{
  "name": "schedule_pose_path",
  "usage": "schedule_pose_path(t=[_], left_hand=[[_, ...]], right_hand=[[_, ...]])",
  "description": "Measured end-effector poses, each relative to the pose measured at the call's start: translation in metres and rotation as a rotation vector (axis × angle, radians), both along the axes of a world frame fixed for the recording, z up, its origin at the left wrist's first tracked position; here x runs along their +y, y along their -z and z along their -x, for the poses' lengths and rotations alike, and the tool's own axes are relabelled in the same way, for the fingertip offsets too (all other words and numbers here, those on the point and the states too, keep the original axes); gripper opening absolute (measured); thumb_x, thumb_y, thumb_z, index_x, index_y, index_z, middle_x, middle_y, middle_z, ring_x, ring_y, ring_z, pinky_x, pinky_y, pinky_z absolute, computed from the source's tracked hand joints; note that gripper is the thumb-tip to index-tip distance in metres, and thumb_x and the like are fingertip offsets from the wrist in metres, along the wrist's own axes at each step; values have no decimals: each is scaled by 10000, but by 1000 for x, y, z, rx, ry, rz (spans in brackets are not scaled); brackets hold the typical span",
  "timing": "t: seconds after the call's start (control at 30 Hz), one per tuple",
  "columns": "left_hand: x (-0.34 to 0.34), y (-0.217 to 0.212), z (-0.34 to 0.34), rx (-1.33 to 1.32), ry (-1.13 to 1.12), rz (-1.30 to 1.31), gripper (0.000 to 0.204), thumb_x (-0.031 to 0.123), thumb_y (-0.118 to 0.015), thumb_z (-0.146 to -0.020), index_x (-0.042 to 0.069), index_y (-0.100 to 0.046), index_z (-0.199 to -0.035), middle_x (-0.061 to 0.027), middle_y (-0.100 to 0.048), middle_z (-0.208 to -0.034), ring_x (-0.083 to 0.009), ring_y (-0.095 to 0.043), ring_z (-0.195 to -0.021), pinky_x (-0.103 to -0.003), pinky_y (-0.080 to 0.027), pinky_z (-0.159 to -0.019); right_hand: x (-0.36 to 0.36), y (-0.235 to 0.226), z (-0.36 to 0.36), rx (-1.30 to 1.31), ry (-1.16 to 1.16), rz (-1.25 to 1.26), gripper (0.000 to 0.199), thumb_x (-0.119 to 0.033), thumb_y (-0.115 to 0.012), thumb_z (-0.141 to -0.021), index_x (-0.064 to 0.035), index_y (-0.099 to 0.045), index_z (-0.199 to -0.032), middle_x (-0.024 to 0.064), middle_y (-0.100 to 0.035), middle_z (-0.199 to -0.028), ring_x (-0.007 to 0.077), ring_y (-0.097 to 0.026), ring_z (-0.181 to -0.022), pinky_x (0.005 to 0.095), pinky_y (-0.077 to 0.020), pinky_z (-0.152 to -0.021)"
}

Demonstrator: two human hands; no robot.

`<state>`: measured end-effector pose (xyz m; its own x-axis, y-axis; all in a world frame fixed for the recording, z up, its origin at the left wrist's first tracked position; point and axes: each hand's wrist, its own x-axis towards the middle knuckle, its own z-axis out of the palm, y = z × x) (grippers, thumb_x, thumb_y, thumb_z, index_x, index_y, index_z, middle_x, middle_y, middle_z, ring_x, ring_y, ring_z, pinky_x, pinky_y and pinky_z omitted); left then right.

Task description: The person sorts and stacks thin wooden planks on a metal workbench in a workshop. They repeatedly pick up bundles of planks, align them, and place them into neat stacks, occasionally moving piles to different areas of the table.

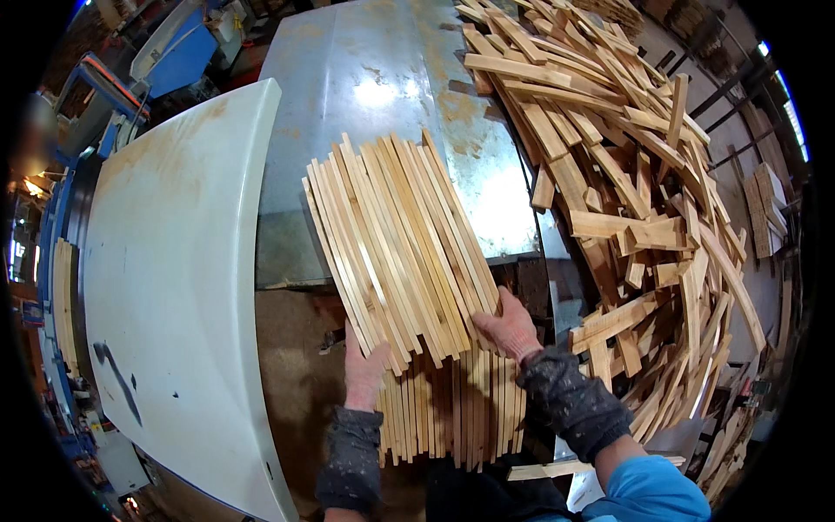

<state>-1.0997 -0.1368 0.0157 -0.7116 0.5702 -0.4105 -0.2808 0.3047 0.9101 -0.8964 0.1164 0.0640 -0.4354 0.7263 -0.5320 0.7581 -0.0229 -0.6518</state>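
A wide bundle of thin wooden strips (pixel 396 248) lies side by side, its far part over the metal table. My left hand (pixel 364 370), in a pale pinkish glove, grips the bundle's near left edge. At its near right edge my right hand (pixel 509 326), gloved alike, presses inward with the thumb on top. The undersides of both hands are hidden. Below the bundle, closer to my body, a second stack of wooden strips (pixel 422 418) shows, partly covered by the upper one.
The metal table (pixel 339 78) has brown dusty patches. A white panel of a machine (pixel 174 261) stands at the left. At the right rises a loose heap of wood offcuts (pixel 635 174). A single strip (pixel 552 470) lies near my right arm. Blue machinery (pixel 178 52) stands far left.
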Motion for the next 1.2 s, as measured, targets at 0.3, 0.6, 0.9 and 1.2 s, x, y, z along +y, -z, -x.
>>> schedule_pose_path(t=[0.3,0.6,0.9,1.2], left_hand=[[17,3,-29,-36,-110,-120,1037,-81,-725,-913,92,-169,-1772,-149,-550,-1563,-252,-592,-1339,-363,-517,-1144],[129,-29,126,146,-57,-196,830,71,-712,-1024,53,-270,-1726,-182,-548,-1587,-283,-554,-1421,-392,-478,-1189],[189,22,240,444,170,436,1095,733,-649,-973,-24,-350,-1705,-319,-331,-1745,-451,-345,-1614,-473,-294,-1320],[132,-45,53,126,185,100,833,234,-739,-1006,-51,-355,-1687,-239,-434,-1721,-347,-420,-1581,-402,-345,-1280]], right_hand=[[-13,26,-26,26,-3,-84,1033,-391,-893,-849,44,-417,-1656,280,-576,-1521,398,-596,-1391,420,-471,-1193],[95,-25,146,113,-99,-113,565,-327,-805,-896,42,-592,-1267,232,-779,-1082,329,-782,-982,455,-625,-887],[-22,33,132,431,135,66,895,-306,-736,-1007,46,-301,-1705,315,-402,-1716,424,-455,-1563,438,-370,-1295],[-234,-42,-105,384,-348,959,668,-367,-680,-1120,-71,-460,-1677,127,-685,-1522,177,-649,-1371,321,-479,-1190]])
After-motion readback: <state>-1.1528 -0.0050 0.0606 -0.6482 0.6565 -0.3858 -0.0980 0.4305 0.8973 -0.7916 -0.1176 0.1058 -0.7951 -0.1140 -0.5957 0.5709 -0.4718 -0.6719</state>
